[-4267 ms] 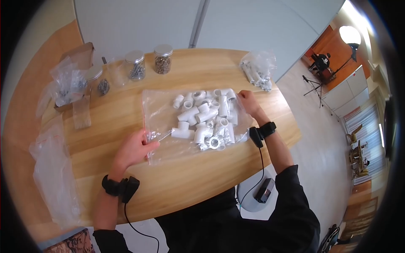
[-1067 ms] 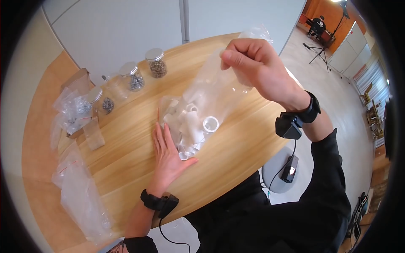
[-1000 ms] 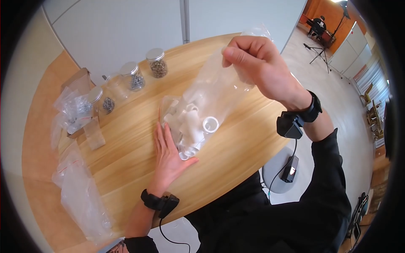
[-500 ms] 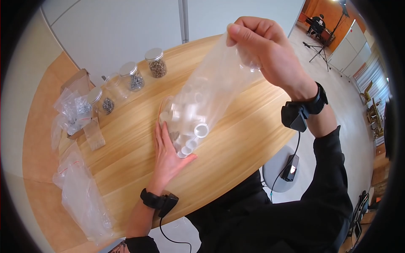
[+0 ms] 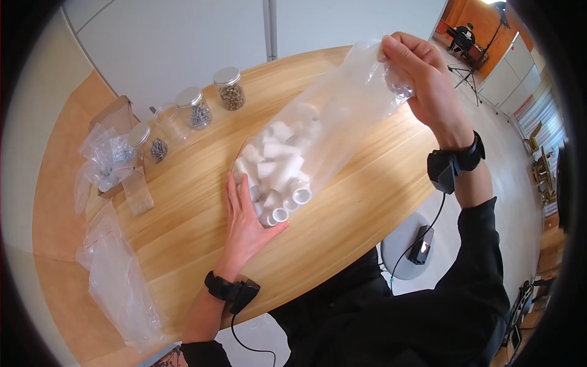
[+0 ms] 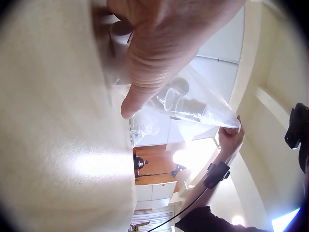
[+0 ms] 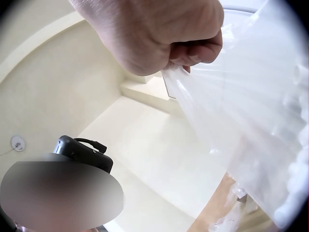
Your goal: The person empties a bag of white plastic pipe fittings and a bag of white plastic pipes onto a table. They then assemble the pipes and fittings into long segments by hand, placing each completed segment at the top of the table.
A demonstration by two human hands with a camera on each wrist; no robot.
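Note:
A clear plastic bag (image 5: 333, 122) slants up from the table, with white pipe fittings (image 5: 281, 168) gathered in its lower left part. The right hand (image 5: 428, 79) pinches the raised upper corner; in the right wrist view its curled fingers (image 7: 205, 50) grip the bunched film. At the lower end, the left hand (image 5: 244, 229) lies against the bag with its fingers straight and thumb spread, beside the fittings. The left wrist view shows the left hand (image 6: 164, 53) close to the tabletop, with fittings (image 6: 178, 99) behind the thumb.
Jars with silver lids (image 5: 231, 92) stand along the back left. An opened cardboard box (image 5: 116, 116) with small bags (image 5: 110, 153) is at the left. A flat plastic bag (image 5: 119, 281) lies at the front left. The wooden table (image 5: 342, 226) has a curved edge.
Since half a second ago, the right hand has moved to the right with the bag's corner. The bag is stretched further and the fittings have shifted inside. The left hand has barely moved.

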